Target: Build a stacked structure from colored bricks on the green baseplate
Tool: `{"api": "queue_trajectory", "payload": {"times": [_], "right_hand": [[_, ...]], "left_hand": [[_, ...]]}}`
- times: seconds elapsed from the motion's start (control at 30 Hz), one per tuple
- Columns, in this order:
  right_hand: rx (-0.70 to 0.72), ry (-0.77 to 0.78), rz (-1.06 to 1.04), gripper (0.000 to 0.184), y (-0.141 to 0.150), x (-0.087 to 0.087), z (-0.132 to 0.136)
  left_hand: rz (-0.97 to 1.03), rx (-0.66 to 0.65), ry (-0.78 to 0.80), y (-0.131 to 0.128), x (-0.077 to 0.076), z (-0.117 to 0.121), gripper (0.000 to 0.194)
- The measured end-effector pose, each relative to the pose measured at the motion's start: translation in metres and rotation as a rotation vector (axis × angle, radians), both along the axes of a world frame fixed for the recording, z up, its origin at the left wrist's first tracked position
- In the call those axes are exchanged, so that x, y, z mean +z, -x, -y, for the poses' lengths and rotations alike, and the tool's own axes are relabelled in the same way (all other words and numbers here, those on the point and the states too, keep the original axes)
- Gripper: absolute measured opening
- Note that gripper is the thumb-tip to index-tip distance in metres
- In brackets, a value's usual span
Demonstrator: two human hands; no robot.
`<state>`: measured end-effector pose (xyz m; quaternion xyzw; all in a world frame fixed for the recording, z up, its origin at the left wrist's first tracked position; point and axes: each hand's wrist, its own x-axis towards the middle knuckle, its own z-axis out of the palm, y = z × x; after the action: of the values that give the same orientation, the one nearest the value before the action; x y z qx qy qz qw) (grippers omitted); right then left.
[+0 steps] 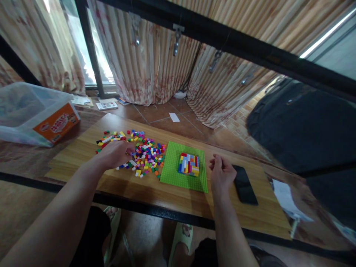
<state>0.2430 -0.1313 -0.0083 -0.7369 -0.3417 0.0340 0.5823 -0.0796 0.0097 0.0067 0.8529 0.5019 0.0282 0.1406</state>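
My left hand [118, 152] reaches into a loose pile of small coloured toy bricks [150, 155]. Its fingers are bent together at the bricks, and what they pinch, if anything, is too small to make out. To the right of the pile lies a green studded baseplate [171, 168]. On it sits a low, roughly square block of multicoloured bricks [189, 164], with red, yellow, blue, white and grey pieces showing. Just beyond the plate's right edge is my right hand [223, 171], fingers curled closed, with no brick visible in them.
A black phone [245, 185] lies right of my right hand on the wooden board [139, 189]. A clear plastic bin [30, 115] with an orange label stands at the left. White paper [287, 198] lies at the right end. A dark metal bar [222, 40] with clips crosses above.
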Motion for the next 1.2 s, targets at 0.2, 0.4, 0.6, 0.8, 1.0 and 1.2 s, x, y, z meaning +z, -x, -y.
{"api": "queue_trajectory", "payload": {"times": [0.2, 0.4, 0.6, 0.8, 1.0, 1.2], "right_hand": [[0.016, 0.001, -0.025, 0.036, 0.000, 0.000, 0.001], [0.035, -0.005, -0.049, 0.038, 0.000, 0.000, -0.001], [0.016, 0.029, 0.015, 0.040, 0.001, -0.002, 0.000], [0.061, 0.041, 0.029, 0.037, 0.001, -0.004, 0.003], [0.058, 0.110, 0.112, 0.038, 0.009, -0.003, 0.003], [0.114, 0.152, 0.128, 0.042, 0.015, -0.001, 0.002]], "left_hand": [[-0.046, 0.025, -0.031, -0.002, -0.005, -0.002, 0.023], [-0.038, 0.004, -0.046, -0.002, -0.007, -0.003, 0.018], [0.055, -0.050, -0.026, 0.004, -0.003, -0.004, 0.020], [0.350, -0.085, 0.047, 0.013, -0.004, -0.008, 0.026], [0.437, -0.012, 0.160, 0.011, -0.001, -0.003, 0.023], [0.461, 0.000, 0.275, 0.013, -0.005, -0.002, 0.022]]}}
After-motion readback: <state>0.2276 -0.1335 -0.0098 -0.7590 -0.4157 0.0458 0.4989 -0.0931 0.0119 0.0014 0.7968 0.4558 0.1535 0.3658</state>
